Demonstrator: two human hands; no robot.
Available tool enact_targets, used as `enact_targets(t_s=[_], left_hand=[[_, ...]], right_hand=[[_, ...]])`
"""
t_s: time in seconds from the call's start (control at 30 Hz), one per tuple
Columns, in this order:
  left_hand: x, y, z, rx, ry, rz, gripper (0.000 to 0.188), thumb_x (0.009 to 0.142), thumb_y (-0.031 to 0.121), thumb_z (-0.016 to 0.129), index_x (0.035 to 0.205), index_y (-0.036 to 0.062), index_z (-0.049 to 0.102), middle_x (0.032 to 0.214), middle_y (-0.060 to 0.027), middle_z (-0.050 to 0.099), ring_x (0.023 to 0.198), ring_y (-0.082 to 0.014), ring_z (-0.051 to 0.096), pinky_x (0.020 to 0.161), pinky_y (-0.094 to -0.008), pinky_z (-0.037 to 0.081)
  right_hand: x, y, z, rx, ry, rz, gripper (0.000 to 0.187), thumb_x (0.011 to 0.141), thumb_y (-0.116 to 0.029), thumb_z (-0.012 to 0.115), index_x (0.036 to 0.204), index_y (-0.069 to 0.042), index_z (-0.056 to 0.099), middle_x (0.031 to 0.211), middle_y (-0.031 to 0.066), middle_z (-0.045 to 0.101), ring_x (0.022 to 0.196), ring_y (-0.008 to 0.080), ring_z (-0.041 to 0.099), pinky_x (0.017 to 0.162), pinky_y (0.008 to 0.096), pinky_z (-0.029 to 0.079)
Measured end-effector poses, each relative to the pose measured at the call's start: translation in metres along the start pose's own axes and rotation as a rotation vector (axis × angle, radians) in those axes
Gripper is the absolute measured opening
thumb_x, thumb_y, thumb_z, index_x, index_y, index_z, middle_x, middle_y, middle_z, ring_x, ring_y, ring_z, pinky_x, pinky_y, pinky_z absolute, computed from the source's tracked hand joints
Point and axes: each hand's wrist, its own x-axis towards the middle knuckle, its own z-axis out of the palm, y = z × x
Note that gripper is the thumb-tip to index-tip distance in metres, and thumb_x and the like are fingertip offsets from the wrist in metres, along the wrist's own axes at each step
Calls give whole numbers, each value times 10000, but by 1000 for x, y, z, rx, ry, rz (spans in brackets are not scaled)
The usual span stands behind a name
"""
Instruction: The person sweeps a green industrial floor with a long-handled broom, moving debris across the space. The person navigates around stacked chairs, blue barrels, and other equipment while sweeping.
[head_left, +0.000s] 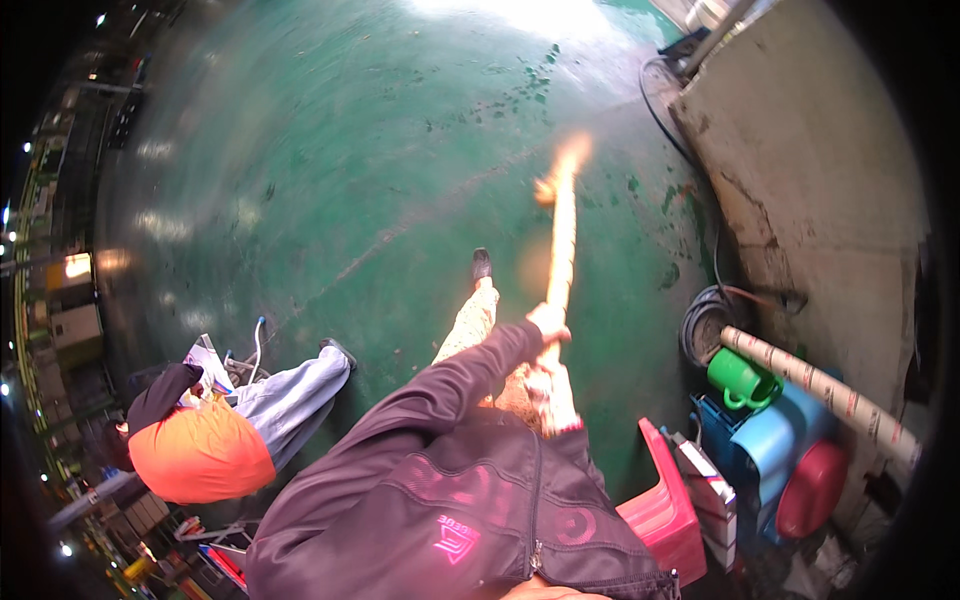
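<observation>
I hold a long pale wooden stick (561, 235) with both hands. It points away from me over the green floor (350, 150), and its far end is blurred and brightly lit. My left hand (548, 322), coming out of a dark sleeve, grips the stick higher up. My right hand (556, 388) grips it lower, close to my chest. Below the stick are my patterned trouser leg (470, 325) and dark shoe (481, 265).
Another person (200, 450) with an orange head cover and light trousers crouches at my left. At my right stand a red plastic stool (665, 510), a green mug (740, 378), blue tubs (770, 440), a cardboard tube (820, 385), coiled cable (700, 325) and a concrete wall (800, 160).
</observation>
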Motion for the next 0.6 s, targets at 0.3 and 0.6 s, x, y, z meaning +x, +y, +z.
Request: enact_targets(t_s=[0.3, 0.6], left_hand=[[34, -42, 22, -1462, -706, -608, 70, 667, 49, 574, 701, 18, 521, 574, -60, 507, 458, -152, 498, 426, -261, 429], [39, -257, -210, -928, -252, 36, 184, 791, 70, 466, 880, -66, 551, 695, -117, 539, 607, -186, 544, 517, -289, 468]], right_hand=[[-61, -47, 39, -140, 80, -35, 412, 777, -175, 544, 1120, 23, 432, 835, 59, 544, 793, 171, 543, 709, 299, 449], [-46, -26, -59, -328, 740, 2, 243, 790, -87, 471, 1028, -36, 484, 668, 43, 499, 563, 145, 508, 505, 283, 461]])
